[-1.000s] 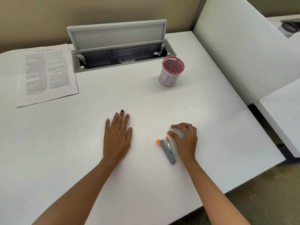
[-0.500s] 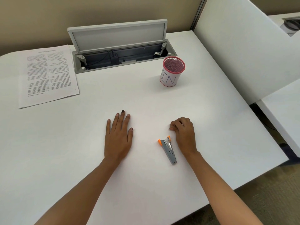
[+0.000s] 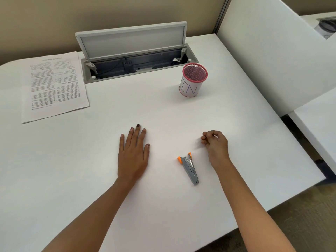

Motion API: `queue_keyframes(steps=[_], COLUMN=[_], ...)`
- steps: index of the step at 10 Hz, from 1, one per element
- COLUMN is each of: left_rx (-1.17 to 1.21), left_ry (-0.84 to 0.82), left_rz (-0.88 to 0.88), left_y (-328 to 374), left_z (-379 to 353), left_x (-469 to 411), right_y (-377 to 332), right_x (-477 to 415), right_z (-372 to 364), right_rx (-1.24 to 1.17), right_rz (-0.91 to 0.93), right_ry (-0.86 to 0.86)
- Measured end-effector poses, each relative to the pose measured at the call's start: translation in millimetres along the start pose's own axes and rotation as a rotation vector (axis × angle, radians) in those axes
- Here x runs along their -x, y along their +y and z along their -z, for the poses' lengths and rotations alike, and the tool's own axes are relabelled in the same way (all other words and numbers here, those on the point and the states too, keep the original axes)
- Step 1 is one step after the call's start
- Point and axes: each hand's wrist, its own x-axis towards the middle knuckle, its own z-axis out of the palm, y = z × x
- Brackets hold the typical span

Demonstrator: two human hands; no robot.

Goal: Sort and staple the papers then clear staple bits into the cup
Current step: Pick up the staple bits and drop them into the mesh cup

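My left hand (image 3: 133, 153) lies flat and palm down on the white desk (image 3: 163, 113), fingers straight. My right hand (image 3: 215, 145) hovers just right of the middle with its fingers curled. Its thumb and fingertips pinch together as on a staple bit, which is too small to make out. A tiny dark speck (image 3: 194, 142) lies on the desk just left of those fingertips. The grey stapler (image 3: 189, 167) with orange tips rests between my hands, nearer the right. The pink mesh cup (image 3: 192, 80) with a white label stands upright farther back. The printed papers (image 3: 54, 84) lie at the far left.
An open cable tray (image 3: 138, 67) with its lid raised runs along the back of the desk. A white divider panel (image 3: 272, 57) borders the right side. The desk's front right edge drops to carpet.
My right hand has left the desk surface beside the stapler's tip, curled its fingers into a pinch and shifted right and slightly away. The left hand and stapler have stayed put.
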Motion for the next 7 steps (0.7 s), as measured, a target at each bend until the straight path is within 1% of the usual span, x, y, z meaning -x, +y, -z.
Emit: queue_keyframes(steps=[1, 2, 3, 4, 5, 7], left_rx=[-0.004, -0.003, 0.000, 0.008, 0.007, 0.006], left_ry=[-0.001, -0.003, 0.003, 0.008, 0.008, 0.005], left_rz=[0.001, 0.003, 0.003, 0.001, 0.001, 0.001], left_y=[0, -1, -1, 0, 0, -1], left_z=[0, 0, 0, 0, 0, -1], left_x=[0, 0, 0, 0, 0, 0], right_y=[-6, -8, -4, -2, 2, 3], right_x=[3, 6, 12, 19, 23, 21], right_z=[3, 5, 4, 0, -4, -8], right_rx=[-0.095, -0.087, 0.258, 0.655, 0.876, 1.084], right_rz=[-0.106, -0.179, -0.063, 0.132, 0.325, 0.471], right_ry=[-0.039, -0.101, -0.070, -0.004, -0.023, -0.020])
